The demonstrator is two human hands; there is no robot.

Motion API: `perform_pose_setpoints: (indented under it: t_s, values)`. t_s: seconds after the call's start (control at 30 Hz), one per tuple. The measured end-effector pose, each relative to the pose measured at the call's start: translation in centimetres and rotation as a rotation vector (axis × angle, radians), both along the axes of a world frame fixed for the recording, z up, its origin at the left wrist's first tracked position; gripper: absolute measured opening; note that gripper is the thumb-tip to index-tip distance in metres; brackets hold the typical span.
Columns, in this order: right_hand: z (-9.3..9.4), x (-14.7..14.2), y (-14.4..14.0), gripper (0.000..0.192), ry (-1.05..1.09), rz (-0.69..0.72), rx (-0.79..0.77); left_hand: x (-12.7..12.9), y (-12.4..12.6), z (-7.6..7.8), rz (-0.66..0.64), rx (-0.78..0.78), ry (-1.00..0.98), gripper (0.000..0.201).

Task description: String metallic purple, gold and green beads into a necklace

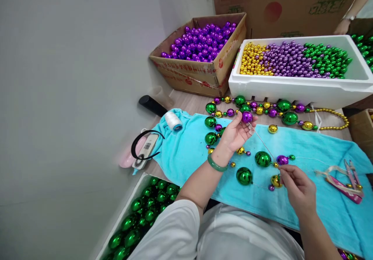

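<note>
My left hand (237, 132), with a green bangle (217, 163) at the wrist, holds a shiny purple bead (247, 117) at its fingertips. From that bead a thin straight line (261, 140), a needle or taut thread, runs down to my right hand (298, 188), whose thumb and finger pinch its lower end. A small gold bead (275, 164) is right by that pinch. Nearby on the turquoise towel (186, 155) are a large green bead (262, 159), a purple bead (282, 159), a gold bead (276, 180) and another green bead (244, 175). A strung bead necklace (290, 118) lies beyond.
Behind stand a cardboard box (189, 73) of purple beads and a white foam box (291, 89) of gold, purple and green beads. Pink-handled snips (345, 188) lie right; a thread spool (173, 121) and black headband (135, 145) left. Another person's hand (342, 27) is upper right.
</note>
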State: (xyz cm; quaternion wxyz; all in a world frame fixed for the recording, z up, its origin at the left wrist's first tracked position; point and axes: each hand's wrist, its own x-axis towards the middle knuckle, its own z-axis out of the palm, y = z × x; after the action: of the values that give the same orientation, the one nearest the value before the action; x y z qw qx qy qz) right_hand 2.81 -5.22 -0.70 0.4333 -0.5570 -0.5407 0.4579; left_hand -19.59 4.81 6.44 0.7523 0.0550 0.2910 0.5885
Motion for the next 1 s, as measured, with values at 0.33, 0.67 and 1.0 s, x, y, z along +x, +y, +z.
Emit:
perform_pose_setpoints:
  t_s: [0.33,0.67,1.0]
  values:
    - [-0.3,-0.2,0.3,0.022,0.015,-0.018,-0.006,1.4,-0.8,-0.6,0.004,0.123,0.218,0.026]
    - [0.0,0.3,1.8,0.021,0.163,-0.065,-0.004,3.3,0.4,1.0,-0.318,0.439,0.736,0.048]
    - [-0.1,0.7,3.1,0.020,0.258,-0.102,-0.025,5.2,1.4,1.6,-0.226,0.445,0.628,0.054]
